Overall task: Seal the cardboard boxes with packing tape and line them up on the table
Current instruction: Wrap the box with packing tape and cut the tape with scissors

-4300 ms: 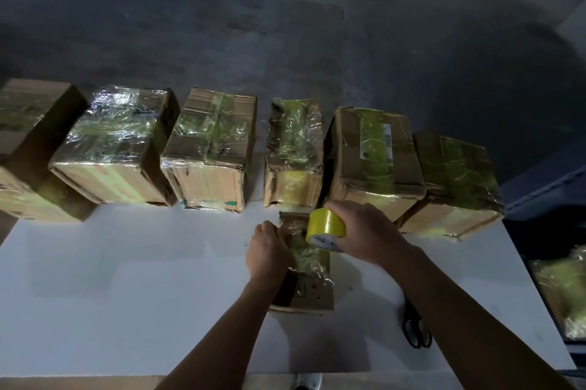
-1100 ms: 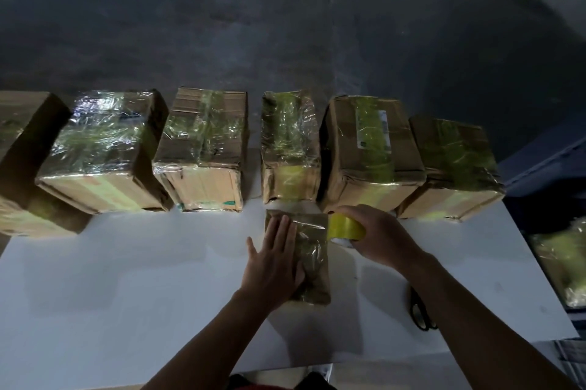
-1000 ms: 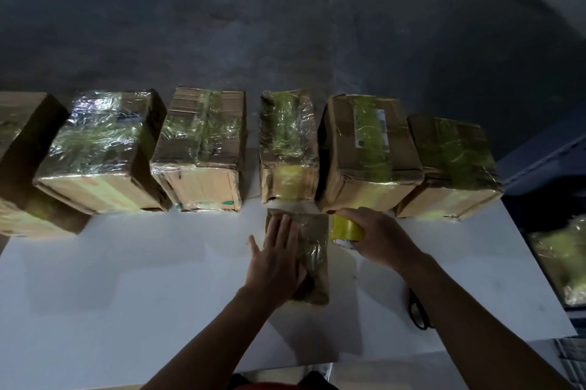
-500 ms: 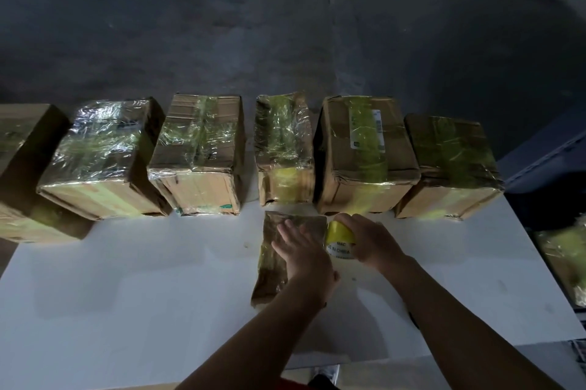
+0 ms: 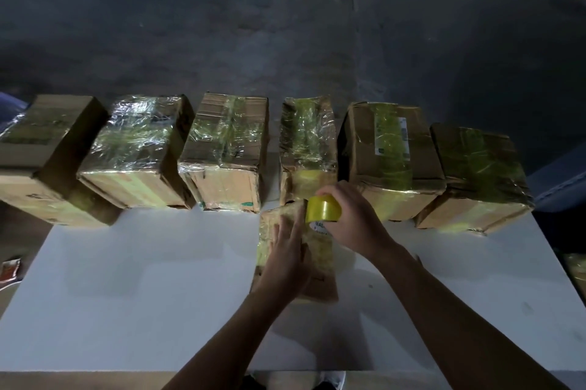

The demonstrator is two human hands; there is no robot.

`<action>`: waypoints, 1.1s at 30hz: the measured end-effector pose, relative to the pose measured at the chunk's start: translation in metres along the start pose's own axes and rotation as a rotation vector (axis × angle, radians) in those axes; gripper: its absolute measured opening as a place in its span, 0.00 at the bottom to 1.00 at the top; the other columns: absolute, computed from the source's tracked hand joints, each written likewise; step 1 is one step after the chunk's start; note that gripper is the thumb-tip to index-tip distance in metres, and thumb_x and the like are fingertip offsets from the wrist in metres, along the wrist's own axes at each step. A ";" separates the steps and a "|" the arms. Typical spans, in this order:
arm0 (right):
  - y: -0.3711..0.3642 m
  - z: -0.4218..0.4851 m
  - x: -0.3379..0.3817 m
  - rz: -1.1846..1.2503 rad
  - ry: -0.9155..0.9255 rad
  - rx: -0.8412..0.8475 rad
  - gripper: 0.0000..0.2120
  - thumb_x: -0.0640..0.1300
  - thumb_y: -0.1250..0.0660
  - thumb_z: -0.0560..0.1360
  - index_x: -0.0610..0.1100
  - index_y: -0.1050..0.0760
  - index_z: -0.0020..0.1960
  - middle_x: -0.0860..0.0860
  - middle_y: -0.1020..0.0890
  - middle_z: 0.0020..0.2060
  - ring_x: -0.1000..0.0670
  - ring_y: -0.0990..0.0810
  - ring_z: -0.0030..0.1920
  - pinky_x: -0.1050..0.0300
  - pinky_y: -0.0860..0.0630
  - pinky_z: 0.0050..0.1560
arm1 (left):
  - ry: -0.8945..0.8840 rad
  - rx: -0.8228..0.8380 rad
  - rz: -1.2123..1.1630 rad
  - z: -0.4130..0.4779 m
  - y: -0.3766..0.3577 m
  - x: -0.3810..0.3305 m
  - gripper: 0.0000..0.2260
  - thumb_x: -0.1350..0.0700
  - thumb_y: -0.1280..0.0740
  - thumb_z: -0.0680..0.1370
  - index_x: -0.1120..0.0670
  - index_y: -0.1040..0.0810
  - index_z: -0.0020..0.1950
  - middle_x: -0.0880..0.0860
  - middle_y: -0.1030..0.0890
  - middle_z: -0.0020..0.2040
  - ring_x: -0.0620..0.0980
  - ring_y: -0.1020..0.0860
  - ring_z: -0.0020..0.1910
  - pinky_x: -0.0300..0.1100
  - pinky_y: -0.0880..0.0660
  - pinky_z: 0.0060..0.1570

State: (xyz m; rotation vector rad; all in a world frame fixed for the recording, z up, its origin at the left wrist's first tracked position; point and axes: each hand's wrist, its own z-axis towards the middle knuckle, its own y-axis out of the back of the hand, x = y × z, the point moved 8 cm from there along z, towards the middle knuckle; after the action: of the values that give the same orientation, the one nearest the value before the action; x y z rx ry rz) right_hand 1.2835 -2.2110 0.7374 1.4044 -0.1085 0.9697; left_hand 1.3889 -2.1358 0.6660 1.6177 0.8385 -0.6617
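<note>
A small cardboard box (image 5: 320, 266), partly wrapped in shiny tape, lies on the white table (image 5: 142, 294) in front of me. My left hand (image 5: 287, 259) rests flat on its top with straight fingers. My right hand (image 5: 352, 218) grips a yellow roll of packing tape (image 5: 322, 210) at the box's far right corner. Behind them, several taped cardboard boxes stand in a row along the table's far edge, from the leftmost box (image 5: 47, 158) to the rightmost box (image 5: 475, 180).
Beyond the row is a dark concrete floor (image 5: 285, 50). A taped bundle (image 5: 577, 266) shows past the table's right edge. A small red packet (image 5: 11, 269) lies off the left edge. The table's left half and near edge are bare white.
The small box was turned on the table. My left hand went from gripping its right side to lying flat on top. The tape roll rose to the box's far corner.
</note>
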 end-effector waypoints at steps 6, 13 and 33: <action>-0.021 -0.004 0.000 0.118 -0.004 0.102 0.32 0.35 0.30 0.70 0.53 0.33 0.69 0.48 0.27 0.62 0.48 0.26 0.61 0.52 0.23 0.54 | -0.012 -0.050 -0.206 -0.004 0.025 0.022 0.35 0.57 0.47 0.74 0.31 0.53 0.75 0.45 0.47 0.79 0.54 0.44 0.77 0.61 0.34 0.68; -0.016 0.000 0.010 -0.040 0.047 0.104 0.34 0.36 0.31 0.71 0.57 0.36 0.72 0.45 0.27 0.55 0.44 0.24 0.54 0.49 0.20 0.49 | 0.020 -0.051 -0.293 -0.008 0.026 0.033 0.29 0.55 0.47 0.78 0.24 0.47 0.70 0.45 0.45 0.79 0.51 0.44 0.77 0.59 0.34 0.69; -0.006 -0.010 0.008 -0.252 0.078 0.094 0.31 0.38 0.29 0.67 0.50 0.29 0.69 0.46 0.23 0.46 0.44 0.21 0.40 0.59 0.31 0.37 | -0.006 -0.051 -0.360 -0.006 0.034 0.046 0.31 0.66 0.45 0.81 0.29 0.36 0.70 0.44 0.45 0.79 0.52 0.45 0.77 0.56 0.35 0.70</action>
State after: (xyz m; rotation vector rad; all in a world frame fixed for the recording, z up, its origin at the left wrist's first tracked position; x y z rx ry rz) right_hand 1.2877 -2.1975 0.7353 1.4256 0.1706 0.8264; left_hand 1.4434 -2.1255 0.6501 1.4294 1.1474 -0.8879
